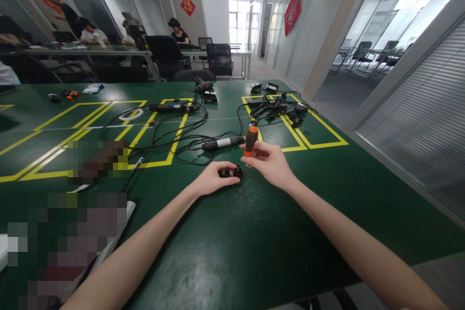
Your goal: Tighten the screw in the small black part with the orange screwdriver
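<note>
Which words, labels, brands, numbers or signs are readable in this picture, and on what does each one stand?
"福", on the farther red sign.
Nearer red sign, at right: golden marking, too slanted and blurred to read.
Orange-black tool, small black part, silver-black tool: no lettering readable.

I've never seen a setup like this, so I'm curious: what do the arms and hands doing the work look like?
They are a person's, not a machine's. The left hand and right hand wear no gloves. No sleeve, watch or bracelet shows on the left forearm or right forearm, nor any attached cable.
</note>
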Demonstrator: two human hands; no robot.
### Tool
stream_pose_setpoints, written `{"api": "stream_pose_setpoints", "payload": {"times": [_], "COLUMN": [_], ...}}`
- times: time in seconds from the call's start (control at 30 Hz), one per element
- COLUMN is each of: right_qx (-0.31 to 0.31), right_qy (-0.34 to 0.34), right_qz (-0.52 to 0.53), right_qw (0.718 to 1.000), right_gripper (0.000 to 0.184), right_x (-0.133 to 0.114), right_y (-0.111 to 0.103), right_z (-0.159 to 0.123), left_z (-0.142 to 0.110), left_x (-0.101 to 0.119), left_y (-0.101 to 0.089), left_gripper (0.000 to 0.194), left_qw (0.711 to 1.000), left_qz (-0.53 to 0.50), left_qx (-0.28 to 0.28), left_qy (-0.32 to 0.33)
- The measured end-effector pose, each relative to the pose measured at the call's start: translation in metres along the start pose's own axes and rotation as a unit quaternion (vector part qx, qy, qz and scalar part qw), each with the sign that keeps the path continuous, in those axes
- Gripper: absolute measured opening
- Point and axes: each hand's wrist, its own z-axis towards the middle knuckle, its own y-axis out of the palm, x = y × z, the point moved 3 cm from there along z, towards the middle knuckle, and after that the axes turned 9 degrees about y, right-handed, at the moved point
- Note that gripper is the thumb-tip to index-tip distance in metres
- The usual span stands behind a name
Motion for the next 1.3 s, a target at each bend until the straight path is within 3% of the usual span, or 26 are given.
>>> {"api": "stream_pose_setpoints", "payload": {"times": [0.23, 0.47, 0.67, 1.0, 1.3], "right_qx": [0.042, -0.025, 0.025, 0.014, 0.053], "right_qy": [0.026, 0.053, 0.027, 0.029, 0.003], "right_qz": [0.073, 0.079, 0.062, 0.113, 0.057], "right_qw": [0.996, 0.995, 0.997, 0.993, 0.997], "right_gripper": [0.047, 0.037, 0.032, 0.034, 0.03], "right_x": [0.008, 0.012, 0.017, 0.025, 0.023], "right_y": [-0.001, 0.009, 0.009, 0.013, 0.009], "right_z": [-0.006, -0.006, -0.009, -0.014, -0.012], "left_z": [0.0, 0.0, 0.0, 0.002, 0.003], "left_x": [0.0, -0.001, 0.0, 0.0, -0.002], "left_y": [-0.001, -0.001, -0.001, 0.0, 0.002], "left_gripper": [0.04, 0.04, 0.037, 0.032, 0.035], "left_qw": [1.0, 1.0, 0.999, 0.999, 0.999], "left_qz": [-0.016, -0.017, -0.024, -0.027, -0.04], "left_qx": [-0.016, -0.023, -0.026, -0.017, -0.022], "left_qy": [-0.002, -0.001, -0.003, -0.004, -0.008]}}
